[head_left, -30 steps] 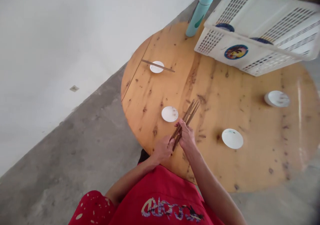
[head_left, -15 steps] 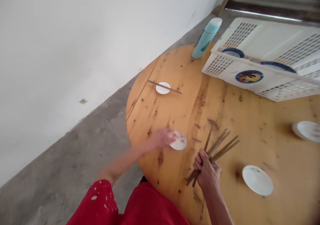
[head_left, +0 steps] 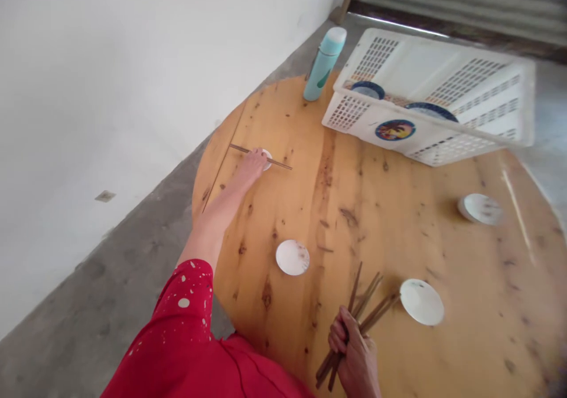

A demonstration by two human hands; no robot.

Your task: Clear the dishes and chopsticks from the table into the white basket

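Observation:
My right hand (head_left: 354,345) is closed around a bundle of several brown wooden chopsticks (head_left: 367,294), whose tips fan out above the fist. Stretched across the table, my left hand (head_left: 256,160) has its fingers bent over a pair of chopsticks (head_left: 281,164) lying on a small white bowl (head_left: 267,158). The hand partly covers both the bowl and the sticks. A second small white bowl (head_left: 292,257) stands between my two hands. Just right of the bundle's tips is another white bowl (head_left: 422,302).
All this stands on a round wooden table (head_left: 310,209). One more white bowl (head_left: 481,208) is at the right. Toward the back are a white plastic basket (head_left: 354,114) holding blue-rimmed dishes (head_left: 429,111) and a light-blue bottle (head_left: 325,64). A white wall (head_left: 133,61) runs along the left.
My left hand has moved from the near bowl forward to the far bowl and its chopsticks. My right hand still holds the bundle, now lower in view. The view has shifted rightward.

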